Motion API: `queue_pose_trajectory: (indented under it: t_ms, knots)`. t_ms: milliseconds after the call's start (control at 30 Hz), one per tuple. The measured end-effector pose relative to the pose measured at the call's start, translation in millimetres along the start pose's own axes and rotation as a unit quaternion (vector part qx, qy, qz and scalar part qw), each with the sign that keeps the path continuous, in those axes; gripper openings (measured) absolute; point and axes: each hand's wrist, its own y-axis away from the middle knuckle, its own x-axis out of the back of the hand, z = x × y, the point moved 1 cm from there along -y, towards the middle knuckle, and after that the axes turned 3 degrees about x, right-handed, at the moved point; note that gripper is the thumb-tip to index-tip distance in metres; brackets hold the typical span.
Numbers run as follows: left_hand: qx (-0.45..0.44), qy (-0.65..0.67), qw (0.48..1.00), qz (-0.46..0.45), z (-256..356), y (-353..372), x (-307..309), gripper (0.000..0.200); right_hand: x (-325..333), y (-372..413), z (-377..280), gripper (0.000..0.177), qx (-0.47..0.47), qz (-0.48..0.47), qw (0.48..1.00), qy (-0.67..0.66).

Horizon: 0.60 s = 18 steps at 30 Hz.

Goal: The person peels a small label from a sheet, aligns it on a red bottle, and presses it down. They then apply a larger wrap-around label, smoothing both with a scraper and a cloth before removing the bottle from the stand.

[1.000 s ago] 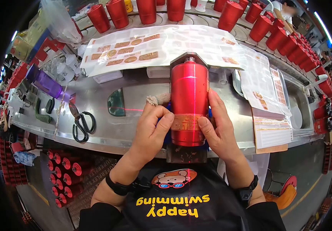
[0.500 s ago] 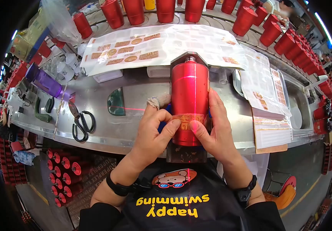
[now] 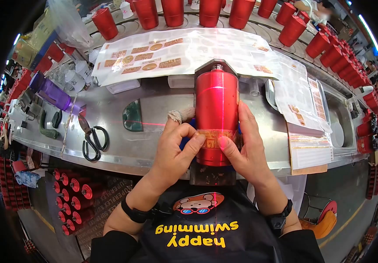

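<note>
A shiny red cylinder [image 3: 216,98] lies lengthwise on a dark metal holder [image 3: 213,177] in front of me, with red laser lines across it. Around its near part runs a gold-patterned band [image 3: 213,137]. My left hand [image 3: 173,147] grips the cylinder's left side, its thumb on the band's left part; a wrapped finger points up beside the cylinder. On the right side my right hand [image 3: 247,149] is wrapped round it, the thumb pressing the band near the red laser spot. The undersides of both hands' grip are hidden.
Black-handled scissors [image 3: 93,140], a green plate [image 3: 132,116] and a purple bottle [image 3: 51,92] lie left on the metal table [image 3: 123,151]. Sheets of gold decals [image 3: 154,55] lie behind; more sheets [image 3: 300,96] are right. Red cylinders [image 3: 173,12] line the conveyor. Another person [image 3: 314,9] is back right.
The red cylinders on the conveyor have shifted along it. My thumbs have barely moved, and slightly more of the gold band's pattern shows between them.
</note>
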Motion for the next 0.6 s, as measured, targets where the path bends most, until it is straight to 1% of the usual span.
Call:
queue_pose_trajectory:
  t_ms: [600]
  knots:
    - [-0.006,-0.006,1.0,0.011,-3.2,0.0,-2.4,0.021,1.4,-0.6,-2.0,0.081,-0.005,-0.002,1.0,-0.018]
